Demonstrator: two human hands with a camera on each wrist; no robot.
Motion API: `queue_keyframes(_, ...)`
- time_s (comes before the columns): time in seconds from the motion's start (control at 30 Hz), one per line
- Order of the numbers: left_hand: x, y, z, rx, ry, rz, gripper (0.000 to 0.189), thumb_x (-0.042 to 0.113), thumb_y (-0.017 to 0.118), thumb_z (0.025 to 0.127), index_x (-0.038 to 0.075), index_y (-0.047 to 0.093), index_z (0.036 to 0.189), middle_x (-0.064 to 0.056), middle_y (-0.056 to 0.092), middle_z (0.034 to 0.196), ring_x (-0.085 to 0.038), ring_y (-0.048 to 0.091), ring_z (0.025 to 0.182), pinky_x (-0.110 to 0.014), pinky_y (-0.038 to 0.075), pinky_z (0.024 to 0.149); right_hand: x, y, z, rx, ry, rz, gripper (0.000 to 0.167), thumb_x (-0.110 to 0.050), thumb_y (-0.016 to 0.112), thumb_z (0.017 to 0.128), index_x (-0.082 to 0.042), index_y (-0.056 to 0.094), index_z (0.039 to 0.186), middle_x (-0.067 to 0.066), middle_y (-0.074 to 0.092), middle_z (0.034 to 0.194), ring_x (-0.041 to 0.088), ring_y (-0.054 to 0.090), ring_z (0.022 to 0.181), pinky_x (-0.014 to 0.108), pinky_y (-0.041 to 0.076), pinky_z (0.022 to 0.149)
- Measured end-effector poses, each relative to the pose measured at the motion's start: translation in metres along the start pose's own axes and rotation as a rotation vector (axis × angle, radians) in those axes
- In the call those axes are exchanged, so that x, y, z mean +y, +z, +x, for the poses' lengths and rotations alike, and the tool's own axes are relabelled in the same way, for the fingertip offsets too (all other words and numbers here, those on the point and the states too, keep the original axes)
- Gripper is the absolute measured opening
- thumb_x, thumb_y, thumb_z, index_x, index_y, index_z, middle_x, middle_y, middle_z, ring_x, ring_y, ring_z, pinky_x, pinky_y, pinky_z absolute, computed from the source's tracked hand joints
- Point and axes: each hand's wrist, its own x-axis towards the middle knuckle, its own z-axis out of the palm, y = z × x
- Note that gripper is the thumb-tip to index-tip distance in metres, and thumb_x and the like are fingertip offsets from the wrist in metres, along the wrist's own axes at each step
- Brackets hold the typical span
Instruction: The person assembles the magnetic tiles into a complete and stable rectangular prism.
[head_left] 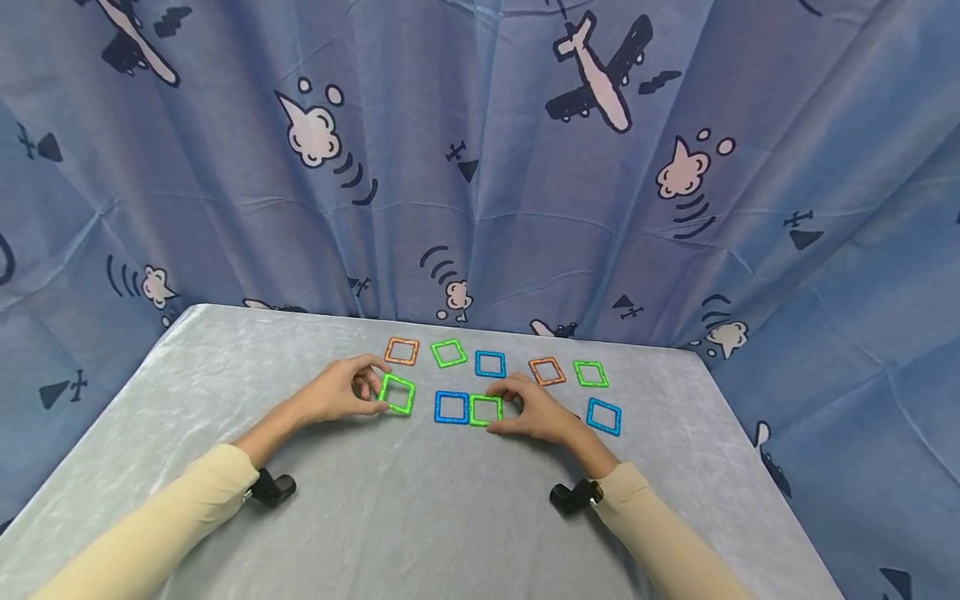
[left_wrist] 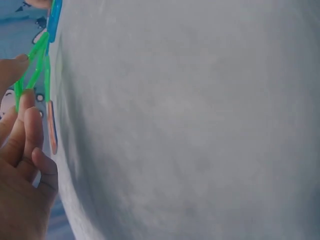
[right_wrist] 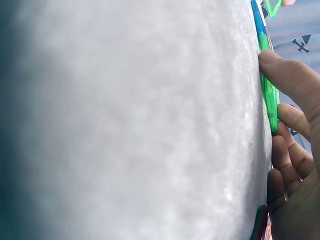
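My left hand pinches a green square tile frame between thumb and fingers; it is tilted and raised off the table in the left wrist view. With thumb and fingers on opposite edges, my right hand holds another green square frame flat, low at the tabletop. That frame lies edge to edge with a blue square frame on its left. In the right wrist view the green frame shows edge-on, the thumb on its near side.
A back row holds an orange frame, a green frame, a blue frame, a second orange frame and another green frame. Right of my right hand lies a blue frame. A patterned curtain hangs behind the table.
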Motion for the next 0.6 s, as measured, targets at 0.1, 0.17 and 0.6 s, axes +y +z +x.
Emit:
queue_keyframes(0.1, 0.0032, 0.0021, 0.0016, -0.001, 0.005, 0.001, 0.053, 0.012, 0.089, 0.08, 0.003, 0.063, 0.125, 0.002, 0.067, 0.086, -0.016, 0.062, 0.074, -0.029, 0.052, 0.067, 0.0, -0.0001, 0.0003, -0.001, -0.001, 0.0, 0.052, -0.027, 0.089, 0.081, -0.009, 0.068, 0.125, 0.002, 0.06, 0.115, 0.023, 0.055, 0.104, 0.045, 0.046, 0.094)
queue_keyframes(0.17, 0.0039, 0.0043, 0.0029, -0.004, 0.01, -0.002, 0.052, 0.012, 0.089, 0.08, 0.003, 0.063, 0.124, 0.002, 0.067, 0.086, -0.016, 0.062, 0.074, -0.029, 0.052, 0.067, 0.0004, 0.0, 0.0002, -0.002, 0.0, 0.0, 0.052, -0.028, 0.089, 0.081, -0.009, 0.068, 0.125, 0.001, 0.06, 0.115, 0.023, 0.054, 0.104, 0.045, 0.046, 0.094)
queue_keyframes(0.6, 0.0083, 0.0096, 0.0055, 0.015, 0.015, -0.001, 0.055, 0.009, 0.087, 0.08, -0.002, 0.06, 0.126, 0.002, 0.065, 0.088, -0.016, 0.06, 0.071, -0.029, 0.05, 0.066, 0.0046, 0.0007, -0.0008, 0.007, -0.021, -0.007, 0.052, -0.028, 0.089, 0.081, -0.008, 0.068, 0.125, 0.002, 0.061, 0.115, 0.021, 0.054, 0.103, 0.044, 0.046, 0.093)
